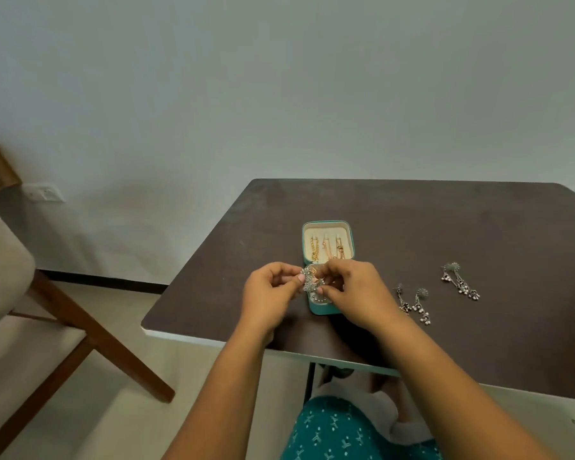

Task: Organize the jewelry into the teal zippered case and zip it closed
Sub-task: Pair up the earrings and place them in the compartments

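Hands: left hand point(269, 287) and right hand point(352, 287) meet just above the near half of the case, both pinching one small sparkling silver stud-covered earring piece point(309, 283) between thumb and fingertips.
Grip: both hands are closed on that silver piece, the left from its left side, the right from above and to the right; nothing else is held.
Case: teal zippered jewellery case with a cream lining point(327, 224) lies open on the dark brown table top point(445, 220), lid half pointing away from the person.
Lid half: gold and rose-toned chains point(327, 249) hang in it in three strands.
Near half: mostly hidden under the hands; a few pale beads show at its edge, and I cannot tell what else sits inside.
Waiting: pair of dark silver dangling earrings with little bead drops point(414, 303) lies right of the case, and one more of the same kind point(460, 282) farther right; all three are apart from the case.
Progress: by my read, roughly midway. Chains are stowed, earrings remain, zip not yet touched.
Step in hand: looks like seating the sparkling piece into the near half.
Doing it well: keep the pinch light and low over the lining, steady the piece with the left while the right guides it, and set it flat.
Watch for: dangling parts snagging the chains or lying across the zip track.
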